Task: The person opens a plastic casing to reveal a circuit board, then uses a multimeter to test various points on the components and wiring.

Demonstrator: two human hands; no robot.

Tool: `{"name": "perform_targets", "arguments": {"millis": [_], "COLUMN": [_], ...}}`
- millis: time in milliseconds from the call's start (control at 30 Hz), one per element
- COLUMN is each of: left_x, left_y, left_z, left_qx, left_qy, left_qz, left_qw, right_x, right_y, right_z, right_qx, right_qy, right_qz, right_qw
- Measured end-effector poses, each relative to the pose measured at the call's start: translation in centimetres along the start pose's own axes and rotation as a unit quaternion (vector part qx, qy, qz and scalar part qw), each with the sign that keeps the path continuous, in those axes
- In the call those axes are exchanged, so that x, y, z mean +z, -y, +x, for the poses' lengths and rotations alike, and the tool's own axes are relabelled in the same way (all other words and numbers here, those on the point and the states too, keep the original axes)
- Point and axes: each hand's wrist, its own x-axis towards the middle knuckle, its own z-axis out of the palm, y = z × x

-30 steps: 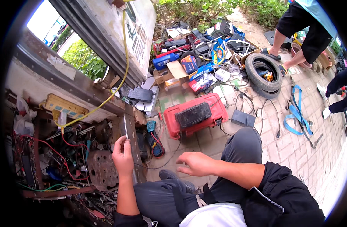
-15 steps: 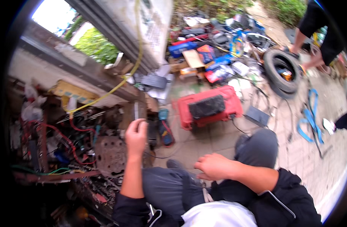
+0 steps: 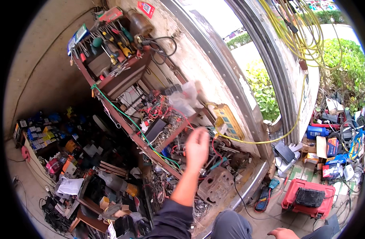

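Note:
My left hand (image 3: 198, 146) is raised in front of a cluttered rack, its fingers curled together; whatever may be in them is hidden. Close by are red wires (image 3: 216, 150), a yellow cable (image 3: 250, 142) and a tangle of small metal parts. A rusty metal plate with holes (image 3: 217, 185) lies below that hand. My right hand (image 3: 284, 233) shows only in part at the lower edge, beside my knee, fingers loosely extended and nothing visible in them. Ahead of it on the tiles sits a red case (image 3: 288, 199) with a black box (image 3: 310, 196) on top. A multimeter (image 3: 263, 199) lies left of the case.
Screwdrivers and pliers (image 3: 118, 46) stand in the rack's top tray. Piled boxes and parts (image 3: 106, 179) fill the dark left side. A metal door frame (image 3: 250, 55) rises at the right, with coiled yellow cable (image 3: 298, 36) beyond. Mixed goods (image 3: 333, 151) lie outside.
The view has swung left and up, bringing the rack and the dark room into sight. My left hand is now before the rack's wires; my right hand has slipped mostly below the lower edge.

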Motion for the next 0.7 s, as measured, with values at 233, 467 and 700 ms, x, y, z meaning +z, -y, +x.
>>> {"name": "perform_targets", "arguments": {"millis": [233, 467, 700], "left_x": [-9.9, -12.4, -17.3], "left_y": [-2.6, -5.9, -9.2], "left_z": [15.1, 25.5, 35.5], "left_qx": [0.153, 0.282, 0.17], "left_qy": [-0.129, -0.274, -0.438], "left_qz": [0.126, 0.229, 0.123], "left_qw": [0.972, 0.89, 0.874], "right_x": [0.1, -0.2, -2.2], "right_y": [-0.8, -0.7, -5.5], "right_z": [0.8, 0.4, 2.4], "right_qx": [0.002, 0.034, 0.159], "right_qy": [0.004, 0.021, 0.065], "right_qz": [-0.04, 0.008, 0.1], "right_qw": [0.999, 0.999, 0.98]}}
